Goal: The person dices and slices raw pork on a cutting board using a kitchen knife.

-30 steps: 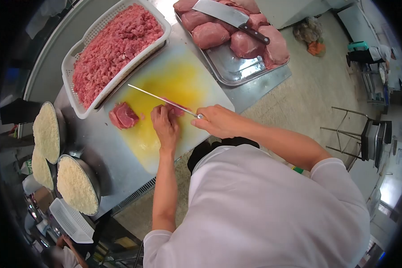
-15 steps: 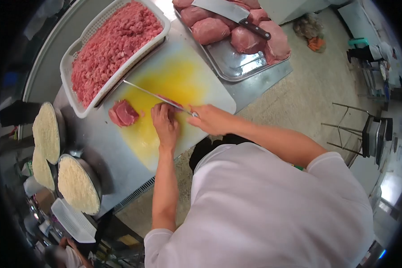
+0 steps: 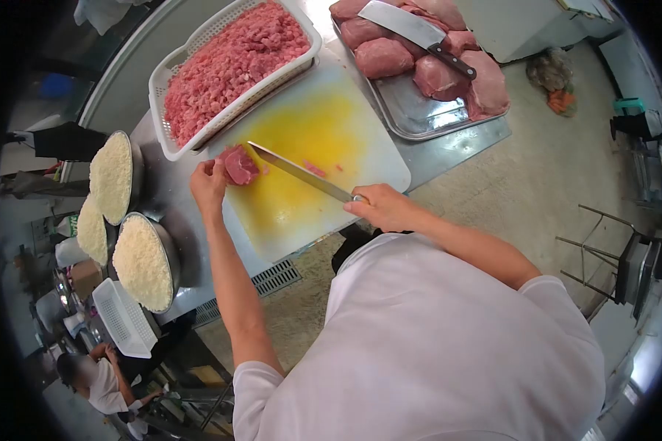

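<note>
In the head view, my left hand (image 3: 209, 185) grips the left side of a piece of red meat (image 3: 240, 166) at the left edge of the cutting board (image 3: 394, 163). The fingers of my right hand (image 3: 384, 206) are wrapped round the handle of a long knife (image 3: 301, 173). Its blade reaches over the yellow-stained board, the tip near the meat. Small meat scraps (image 3: 314, 169) lie beside the blade. A white basket (image 3: 315, 48) of diced meat (image 3: 232, 66) stands behind the board.
A metal tray (image 3: 412, 128) at the back right holds large meat pieces and a cleaver (image 3: 408, 23). Bowls of pale crumbs (image 3: 141, 262) stand at the left, near a white plastic basket (image 3: 122, 316). Another person (image 3: 109, 386) is at the lower left. A stool (image 3: 629, 264) stands at the right.
My left hand has moved left from beside the knife to the piece of meat and taken hold of it. My right hand has drawn the knife away from where my left hand was. The view has shifted.
</note>
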Tool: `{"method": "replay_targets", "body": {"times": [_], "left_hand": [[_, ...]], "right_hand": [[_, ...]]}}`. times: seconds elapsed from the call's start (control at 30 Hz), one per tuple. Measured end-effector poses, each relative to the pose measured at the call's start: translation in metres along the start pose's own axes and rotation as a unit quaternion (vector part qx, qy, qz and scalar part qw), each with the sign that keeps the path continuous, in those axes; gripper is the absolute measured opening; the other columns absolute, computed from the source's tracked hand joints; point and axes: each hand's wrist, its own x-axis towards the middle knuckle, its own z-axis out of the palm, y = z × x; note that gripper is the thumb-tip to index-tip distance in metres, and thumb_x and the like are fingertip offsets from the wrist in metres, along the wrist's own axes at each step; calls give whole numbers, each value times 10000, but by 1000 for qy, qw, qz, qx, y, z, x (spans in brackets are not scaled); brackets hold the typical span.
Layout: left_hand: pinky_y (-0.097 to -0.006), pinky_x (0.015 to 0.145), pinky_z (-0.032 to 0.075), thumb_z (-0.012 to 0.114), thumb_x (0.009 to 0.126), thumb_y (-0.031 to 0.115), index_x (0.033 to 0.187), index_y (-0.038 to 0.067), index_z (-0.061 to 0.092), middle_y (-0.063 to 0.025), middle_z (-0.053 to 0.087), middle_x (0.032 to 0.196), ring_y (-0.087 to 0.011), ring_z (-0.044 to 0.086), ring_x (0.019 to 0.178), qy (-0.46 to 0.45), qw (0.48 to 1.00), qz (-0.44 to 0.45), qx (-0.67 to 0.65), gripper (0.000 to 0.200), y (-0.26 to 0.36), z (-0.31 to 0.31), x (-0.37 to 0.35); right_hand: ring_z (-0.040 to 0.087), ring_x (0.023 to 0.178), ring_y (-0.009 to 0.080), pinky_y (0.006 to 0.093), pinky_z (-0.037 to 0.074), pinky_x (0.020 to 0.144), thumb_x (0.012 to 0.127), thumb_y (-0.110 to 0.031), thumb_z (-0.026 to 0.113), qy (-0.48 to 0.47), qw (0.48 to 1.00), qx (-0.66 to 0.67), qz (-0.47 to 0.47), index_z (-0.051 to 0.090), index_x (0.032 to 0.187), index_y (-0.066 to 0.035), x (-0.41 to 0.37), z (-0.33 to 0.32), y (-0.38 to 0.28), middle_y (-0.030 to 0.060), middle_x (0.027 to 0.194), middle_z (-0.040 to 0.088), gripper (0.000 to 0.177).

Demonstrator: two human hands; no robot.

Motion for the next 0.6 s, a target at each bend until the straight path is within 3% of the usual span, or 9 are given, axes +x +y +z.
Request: {"method": "replay_targets", "body": {"times": [0.03,0.1,0.17,0.23,0.3,0.37,0.43,0.53,0.6], "left_hand": [[-402,740,559,752,917,292,1146,-40,679,-140,717,844,-270,725,805,2,1000,3,4,410,-3,-2,2],[-315,541,527,743,931,296,1151,-60,695,-116,746,837,-152,680,657,29,997,-32,-59,420,-7,-5,1],[-294,525,516,737,926,270,1134,-58,699,-116,742,835,-140,677,663,33,994,-40,-91,390,-8,-6,-4],[-272,508,505,730,921,244,1117,-57,703,-116,738,833,-128,673,669,37,991,-45,-122,360,-18,-7,-2],[-254,522,520,719,909,197,1126,-48,668,-102,717,826,-128,672,667,114,981,-52,-151,331,-32,-9,5],[-262,551,539,720,907,175,1106,-43,644,-117,720,878,-144,686,703,109,973,-68,-193,304,4,-26,-13],[-271,587,558,719,901,134,1076,-26,608,-138,719,960,-162,703,752,46,950,-59,-302,263,62,-20,-50],[-305,605,553,732,899,126,1072,-3,593,-143,700,1010,-196,714,784,-83,898,-16,-433,256,126,48,-116],[-402,688,560,731,897,140,1072,15,592,-148,664,993,-282,703,884,-37,982,67,-175,256,124,100,-130]], "right_hand": [[537,423,156,330,440,423,1037,-379,588,11,1000,-9,-11,600,920,-10,0,-3,4,51,577,524,387],[533,421,153,330,436,422,1037,-380,589,24,999,-19,21,601,923,-10,-7,-22,2,50,578,522,388],[529,419,149,329,433,420,1037,-382,590,31,997,-37,54,601,927,-9,-8,-38,4,48,579,520,389],[527,417,146,323,430,418,1036,-384,591,34,999,-30,8,603,958,-4,-4,-43,15,42,583,518,387],[533,437,161,342,439,442,1026,-396,606,34,999,-32,-4,595,926,7,-6,-43,14,60,605,537,415],[539,457,177,362,448,465,1016,-408,621,41,999,-33,-14,587,894,17,-7,-43,12,79,628,555,444],[534,429,142,315,425,419,1037,-390,591,4,1000,0,23,612,987,-2,-9,-40,12,27,567,508,392],[525,433,140,316,422,431,1035,-409,591,1,998,38,52,624,991,-1,-12,-46,10,25,570,511,411],[566,483,193,355,452,479,1027,-433,589,6,998,7,59,625,964,13,-14,-48,0,81,618,562,452]]}}
